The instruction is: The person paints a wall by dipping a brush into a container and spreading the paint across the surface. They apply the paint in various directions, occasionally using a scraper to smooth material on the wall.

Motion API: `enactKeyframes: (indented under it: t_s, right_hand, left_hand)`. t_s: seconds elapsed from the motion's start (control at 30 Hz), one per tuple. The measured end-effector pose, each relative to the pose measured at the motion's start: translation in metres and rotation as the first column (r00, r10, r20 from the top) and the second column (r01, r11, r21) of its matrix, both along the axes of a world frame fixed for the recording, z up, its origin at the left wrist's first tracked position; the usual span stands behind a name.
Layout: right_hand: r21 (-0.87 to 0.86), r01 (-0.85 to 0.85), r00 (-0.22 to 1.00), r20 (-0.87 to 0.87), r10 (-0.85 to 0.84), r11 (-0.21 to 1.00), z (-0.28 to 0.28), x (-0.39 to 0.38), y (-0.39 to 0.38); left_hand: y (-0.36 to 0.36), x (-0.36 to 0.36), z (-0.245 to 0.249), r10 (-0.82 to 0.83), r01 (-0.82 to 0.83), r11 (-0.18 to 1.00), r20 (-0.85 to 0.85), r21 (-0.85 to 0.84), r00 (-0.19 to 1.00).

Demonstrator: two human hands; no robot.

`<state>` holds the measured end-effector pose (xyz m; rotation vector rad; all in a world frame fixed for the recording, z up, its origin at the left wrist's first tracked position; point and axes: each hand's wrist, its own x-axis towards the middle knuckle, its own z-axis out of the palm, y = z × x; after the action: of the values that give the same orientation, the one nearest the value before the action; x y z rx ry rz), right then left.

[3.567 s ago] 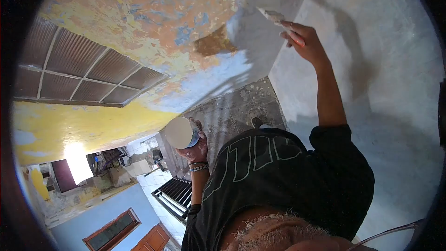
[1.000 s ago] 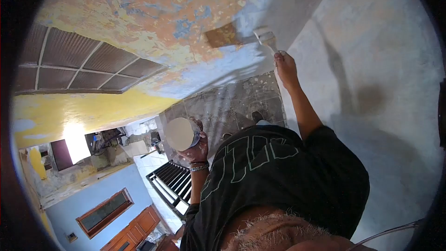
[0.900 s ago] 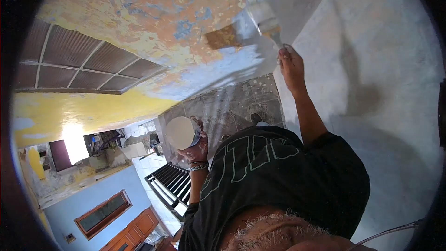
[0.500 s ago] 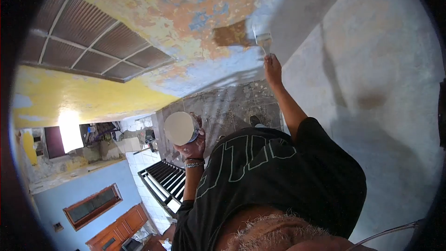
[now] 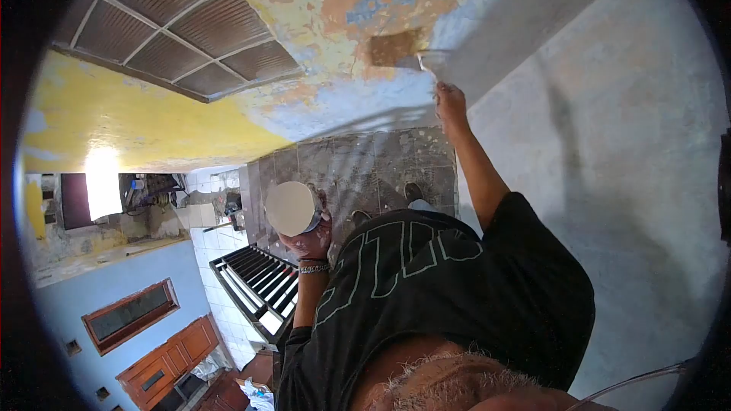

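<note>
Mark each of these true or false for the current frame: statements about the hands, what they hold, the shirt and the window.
1. The left hand holds a round tub. True.
2. Both hands grip the tub. False: only the left hand does.
3. The right hand holds a wide-headed tool. True.
4. The dark shirt bears pale outlines. True.
5. The shirt's sleeves reach both wrists. False: both forearms are bare.
6. The window is a single undivided pane. False: bars split the window into several panes.
</note>
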<state>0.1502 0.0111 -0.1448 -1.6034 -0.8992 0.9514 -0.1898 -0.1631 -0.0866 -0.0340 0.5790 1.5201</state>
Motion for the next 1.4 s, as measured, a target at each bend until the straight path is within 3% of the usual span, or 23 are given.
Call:
enactKeyframes:
  t_s: [0.03, 0.07, 0.1, 0.13, 0.17, 0.23, 0.37, 0.43, 0.47, 0.5, 0.53, 0.57, 0.63, 0.73, 0.8, 0.87, 0.93, 1.0, 1.07, 1.1, 1.2, 1.27, 1.4]
  right_hand:
    - [0.029, 0.061, 0.959, -0.280, -0.050, 0.998, 0.035, -0.007, -0.013]
    - [0.022, 0.057, 0.961, -0.274, -0.049, 0.998, 0.053, -0.006, -0.023]
    - [0.138, 0.041, 0.967, -0.253, -0.005, 0.990, 0.066, -0.002, -0.032]
    - [0.255, 0.024, 0.973, -0.230, 0.036, 0.967, 0.082, -0.002, -0.039]
    - [0.234, 0.073, 0.959, -0.283, -0.004, 0.969, 0.105, -0.006, -0.047]
    - [0.379, 0.053, 0.951, -0.301, 0.068, 0.924, 0.118, -0.004, -0.047]
    - [0.457, 0.108, 0.987, -0.152, -0.043, 0.883, 0.071, -0.004, -0.011]
    - [0.307, 0.056, 0.997, -0.074, -0.035, 0.950, 0.030, -0.006, 0.001]
    - [0.303, 0.055, 0.996, -0.079, -0.033, 0.951, 0.004, -0.006, 0.004]
    - [0.302, 0.041, 0.988, 0.132, -0.084, 0.952, -0.024, -0.005, 0.006]
    - [0.298, 0.027, 0.933, 0.336, -0.131, 0.954, -0.050, -0.005, 0.006]
    - [0.294, 0.027, 0.936, 0.329, -0.127, 0.955, -0.071, -0.006, 0.007]
    - [0.123, 0.092, 0.910, 0.392, -0.133, 0.988, -0.108, -0.008, 0.002]
    - [0.058, 0.072, 0.883, 0.461, -0.090, 0.996, -0.171, -0.003, -0.017]
    - [-0.009, 0.058, 0.863, 0.503, -0.046, 0.998, -0.175, -0.005, -0.025]
    - [-0.311, 0.002, 0.961, 0.265, 0.084, 0.950, -0.158, -0.007, -0.032]
    - [-0.188, 0.054, 0.945, 0.328, 0.011, 0.981, -0.162, -0.004, -0.008]
    - [-0.053, 0.115, 0.919, 0.386, -0.086, 0.992, -0.146, 0.003, 0.005]
    - [-0.096, 0.037, 0.999, 0.041, -0.033, 0.995, -0.085, 0.006, 0.016]
    - [-0.072, 0.049, 0.998, 0.052, -0.045, 0.996, -0.056, 0.007, 0.015]
    - [-0.007, 0.038, 0.999, 0.030, -0.038, 0.999, 0.043, -0.002, -0.012]
    - [0.121, 0.095, 0.969, -0.239, -0.064, 0.988, 0.126, -0.014, -0.030]
    - [0.346, 0.105, 0.988, -0.143, -0.058, 0.933, 0.207, -0.006, -0.038]
  left_hand:
    - [-0.001, 0.000, 0.002, 0.003, -0.003, 1.000, 0.005, -0.004, 1.000]
    - [-0.002, 0.001, 0.005, -0.011, 0.012, 1.000, 0.043, -0.014, 0.999]
    - [-0.003, 0.001, 0.008, -0.025, 0.026, 0.999, 0.077, -0.019, 0.997]
    - [-0.004, -0.004, 0.001, -0.020, 0.022, 1.000, 0.077, -0.020, 0.997]
    - [-0.004, -0.010, -0.011, -0.013, 0.015, 0.999, 0.041, -0.043, 0.999]
    - [-0.004, -0.012, -0.016, -0.004, 0.004, 0.997, 0.005, -0.071, 1.000]
    - [-0.002, -0.004, -0.001, -0.042, 0.045, 0.998, 0.058, -0.048, 0.997]
    - [-0.004, -0.003, -0.001, -0.052, 0.054, 0.998, 0.055, -0.041, 0.997]
    - [-0.007, -0.005, -0.005, -0.053, 0.049, 0.998, -0.079, -0.048, 0.995]
    - [-0.009, -0.007, -0.007, -0.055, 0.045, 0.998, -0.213, -0.054, 0.976]
    - [-0.011, -0.007, -0.006, -0.054, 0.042, 0.997, -0.219, -0.059, 0.974]
    - [-0.013, -0.006, -0.004, -0.039, 0.024, 0.997, -0.191, -0.077, 0.981]
    - [-0.012, -0.006, 0.000, -0.022, 0.004, 0.994, -0.170, -0.105, 0.985]
    - [-0.012, -0.006, 0.005, -0.041, 0.037, 0.998, -0.087, -0.042, 0.995]
    - [-0.010, -0.003, 0.007, -0.022, 0.022, 1.000, -0.012, -0.016, 1.000]
    - [-0.018, -0.015, -0.018, 0.015, -0.023, 0.997, -0.101, -0.080, 0.995]
    - [-0.017, -0.017, -0.023, 0.043, -0.067, 0.990, -0.181, -0.126, 0.983]
    - [-0.010, -0.010, -0.010, -0.035, 0.034, 0.998, -0.013, -0.061, 0.999]
    - [-0.004, -0.006, -0.010, -0.072, 0.070, 0.997, 0.086, 0.019, 0.994]
    - [0.000, -0.004, -0.010, -0.101, 0.089, 0.993, 0.169, 0.076, 0.980]
    - [0.011, 0.001, -0.004, -0.099, 0.099, 0.995, 0.102, -0.002, 0.990]
    - [0.021, 0.003, 0.000, -0.106, 0.109, 0.994, 0.064, -0.031, 0.992]
    - [0.039, 0.012, 0.011, -0.173, 0.170, 0.984, 0.053, 0.052, 0.984]
